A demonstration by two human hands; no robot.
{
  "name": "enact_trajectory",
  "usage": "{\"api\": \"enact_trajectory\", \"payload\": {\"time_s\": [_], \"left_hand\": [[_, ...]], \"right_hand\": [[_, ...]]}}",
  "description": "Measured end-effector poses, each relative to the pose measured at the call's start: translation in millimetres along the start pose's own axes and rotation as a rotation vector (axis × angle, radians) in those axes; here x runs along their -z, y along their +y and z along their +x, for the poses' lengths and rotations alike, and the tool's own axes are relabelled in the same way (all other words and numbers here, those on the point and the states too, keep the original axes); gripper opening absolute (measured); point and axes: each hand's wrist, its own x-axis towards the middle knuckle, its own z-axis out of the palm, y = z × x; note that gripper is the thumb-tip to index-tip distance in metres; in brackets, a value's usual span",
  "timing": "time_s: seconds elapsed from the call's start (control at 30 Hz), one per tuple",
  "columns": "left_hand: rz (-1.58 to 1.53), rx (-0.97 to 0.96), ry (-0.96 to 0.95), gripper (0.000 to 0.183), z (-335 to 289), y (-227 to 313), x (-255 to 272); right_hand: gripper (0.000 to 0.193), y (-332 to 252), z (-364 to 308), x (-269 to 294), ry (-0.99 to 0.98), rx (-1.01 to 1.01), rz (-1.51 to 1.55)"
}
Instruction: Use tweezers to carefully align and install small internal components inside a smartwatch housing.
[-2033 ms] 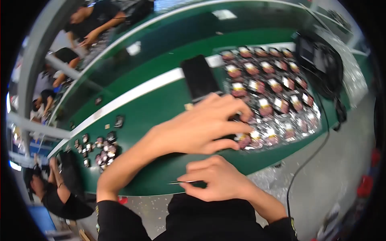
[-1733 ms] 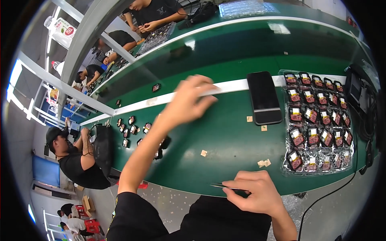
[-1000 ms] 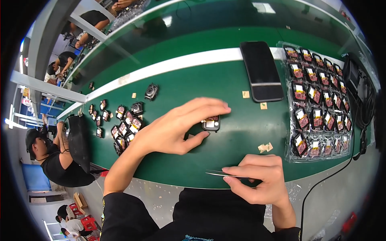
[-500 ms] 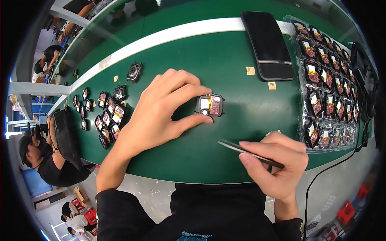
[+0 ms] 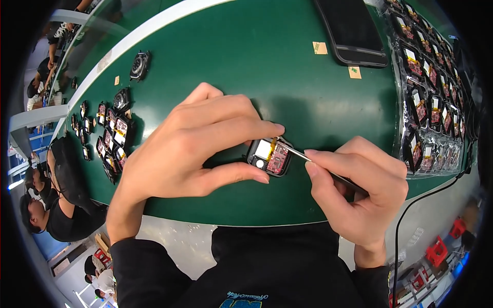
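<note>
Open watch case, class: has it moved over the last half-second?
Yes: the watch case moved toward the near table edge, away from the beige square left of the phone.

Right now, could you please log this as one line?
left hand: holding open black square watch case; right hand: thin metal tweezers, tip at case

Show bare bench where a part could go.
Widest: the green bench beyond the left hand, between the loose dark case and the paper squares beside the phone. A smaller patch lies nearer than the open watch unit, between that hand and the right hand. Crowded: the cluster of units at left and the clear tray at right.
</note>
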Motion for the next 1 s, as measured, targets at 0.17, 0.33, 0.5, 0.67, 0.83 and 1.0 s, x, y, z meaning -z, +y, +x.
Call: {"api": "enact_trajectory", "payload": {"time_s": [0.17, 0.33, 0.5, 0.67, 0.83, 1.0], "left_hand": [[0.014, -0.01, -0.007, 0.061, 1.2, -1.3, -0.1], [0.03, -0.02, 0.003, 0.063, 2.8, 1.3, -1.0], [0.005, 0.048, 0.014, 0.066, 5.2, 3.5, 1.0], [0.032, 0.031, 0.055, 0.065, 2.7, 2.8, -0.6], [0.008, 0.054, 0.067, 0.065, 3.9, 3.9, 0.0], [0.022, 0.024, 0.033, 0.064, 4.3, 1.9, 2.2]], "right_hand": [[0.023, -2.2, 0.6, -0.5, -0.011, -0.022, -0.022], [0.023, -2.8, 0.7, 0.2, -0.008, -0.033, -0.024], [0.026, 0.3, -2.1, 0.3, 0.039, 0.017, -0.072], [0.033, 4.2, -3.2, -2.0, 0.074, 0.158, -0.145], [0.036, 4.1, -3.9, -3.7, 0.084, 0.176, -0.164], [0.037, 6.1, -3.7, -7.1, 0.072, 0.195, -0.154]]}}
